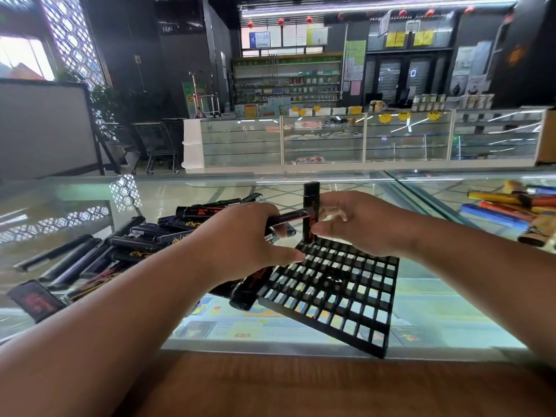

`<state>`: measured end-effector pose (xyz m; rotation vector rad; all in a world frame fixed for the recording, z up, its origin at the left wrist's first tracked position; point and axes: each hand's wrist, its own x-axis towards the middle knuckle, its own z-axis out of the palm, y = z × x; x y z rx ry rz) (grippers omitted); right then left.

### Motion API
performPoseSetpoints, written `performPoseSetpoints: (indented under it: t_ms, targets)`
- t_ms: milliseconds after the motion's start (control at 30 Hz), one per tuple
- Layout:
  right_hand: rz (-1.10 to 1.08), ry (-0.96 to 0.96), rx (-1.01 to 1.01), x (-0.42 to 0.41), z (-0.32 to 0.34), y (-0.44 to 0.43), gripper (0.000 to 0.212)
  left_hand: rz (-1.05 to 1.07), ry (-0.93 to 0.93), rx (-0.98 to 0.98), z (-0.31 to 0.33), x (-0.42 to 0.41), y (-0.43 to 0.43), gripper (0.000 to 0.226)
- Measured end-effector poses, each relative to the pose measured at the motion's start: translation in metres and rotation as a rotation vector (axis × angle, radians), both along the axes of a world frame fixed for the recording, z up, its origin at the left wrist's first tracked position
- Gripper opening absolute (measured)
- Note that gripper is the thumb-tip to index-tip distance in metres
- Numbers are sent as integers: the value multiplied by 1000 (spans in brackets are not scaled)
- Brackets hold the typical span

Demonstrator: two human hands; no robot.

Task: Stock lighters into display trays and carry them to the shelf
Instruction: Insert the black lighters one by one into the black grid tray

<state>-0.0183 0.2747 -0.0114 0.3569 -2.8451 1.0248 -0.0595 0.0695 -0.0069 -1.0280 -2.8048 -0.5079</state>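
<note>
A wooden ledge [270, 386] runs along the bottom edge, with a glass counter [445, 314] beyond it. On the glass lies one black grid tray [346, 299], set at an angle, its cells empty but for one.

The right hand [361, 224] hovers over the tray's far corner, thumb and fingers pinching one upright lighter [311, 200] whose base sits in a corner cell. The left hand [240, 239], just beside it, curls around a second lighter [288, 217] held sideways. The fingers hide whether it holds more.

Left of the tray a pile of black lighters [129, 242] sprawls across the glass, well over a dozen and too overlapped to count. At far right lie coloured lighters [505, 209], cut off by the frame. Glass display cases [325, 139] stand in the distance.
</note>
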Motion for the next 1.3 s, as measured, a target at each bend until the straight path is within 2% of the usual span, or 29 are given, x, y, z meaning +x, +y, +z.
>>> performPoseSetpoints:
  t_ms: [233,733,967,1100,1300]
  targets:
    - [45,6,-49,-3,-2,-2,23,2,4,2,1,2,1,37]
    - [-30,1,-31,13,1,18,23,-23,-7,14,3,3,-2,41]
    - [-51,-35,44,20,4,24,21,-68,-17,-54,8,10,-4,34]
    - [-53,-24,98,20,6,22,13,-54,0,-36,7,8,-1,34]
    - [-118,6,208,19,5,22,15,22,36,16,2,1,4,34]
